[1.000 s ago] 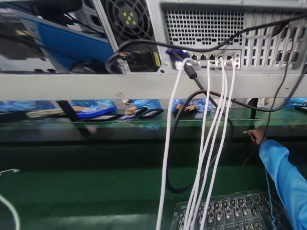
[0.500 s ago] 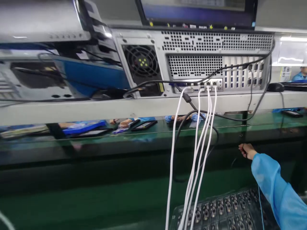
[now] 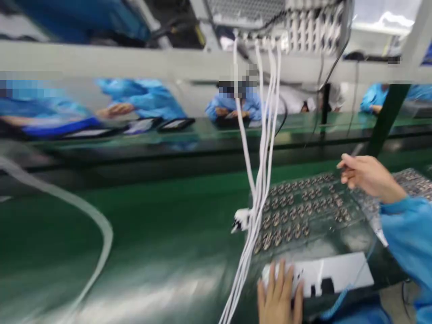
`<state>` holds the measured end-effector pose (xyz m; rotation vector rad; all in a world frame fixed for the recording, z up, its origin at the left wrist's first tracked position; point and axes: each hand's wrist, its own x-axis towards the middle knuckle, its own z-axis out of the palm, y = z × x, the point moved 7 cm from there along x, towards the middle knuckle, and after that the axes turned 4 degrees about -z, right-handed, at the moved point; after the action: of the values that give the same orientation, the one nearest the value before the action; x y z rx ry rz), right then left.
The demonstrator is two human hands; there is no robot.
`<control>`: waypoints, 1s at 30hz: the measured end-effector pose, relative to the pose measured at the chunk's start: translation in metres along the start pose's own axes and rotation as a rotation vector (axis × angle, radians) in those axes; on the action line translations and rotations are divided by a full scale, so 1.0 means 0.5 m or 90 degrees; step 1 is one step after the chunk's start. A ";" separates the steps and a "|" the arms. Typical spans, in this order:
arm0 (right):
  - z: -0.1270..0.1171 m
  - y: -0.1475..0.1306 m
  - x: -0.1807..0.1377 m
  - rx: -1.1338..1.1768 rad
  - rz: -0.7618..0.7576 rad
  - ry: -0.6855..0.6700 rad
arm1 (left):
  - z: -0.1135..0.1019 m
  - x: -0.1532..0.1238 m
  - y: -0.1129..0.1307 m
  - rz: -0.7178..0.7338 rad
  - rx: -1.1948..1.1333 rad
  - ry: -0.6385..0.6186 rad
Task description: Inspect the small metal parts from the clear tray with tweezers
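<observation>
My left hand lies flat with fingers spread on a white rectangular plate with dark cut-outs, at the near edge of the green bench. My right hand is raised above the far right part of a clear tray. Its thumb and fingers are pinched round a slim grey tool, blurred, its kind unclear. Rows of small metal-and-black parts fill much of the tray. A light-blue coiled cord runs near my right sleeve.
White cables hang from the computer case on the shelf down to the bench. A white connector lies beside them. A pale hose curves at left. More parts sit at right. Co-workers in blue sit opposite.
The view has dropped towards the bench. My left hand and the white plate have come into sight. My right hand, pinched in both frames, now appears over the tray.
</observation>
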<state>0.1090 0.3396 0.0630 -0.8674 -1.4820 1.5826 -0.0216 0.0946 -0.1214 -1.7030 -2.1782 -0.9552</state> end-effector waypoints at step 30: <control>0.036 0.413 -0.218 -0.135 0.157 -0.159 | 0.033 -0.035 0.123 -0.026 0.034 -0.311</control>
<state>0.1244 0.2321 -0.1445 -1.0343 -1.8004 1.7877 0.0446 0.0980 -0.1216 -2.0391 -2.5072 -0.5172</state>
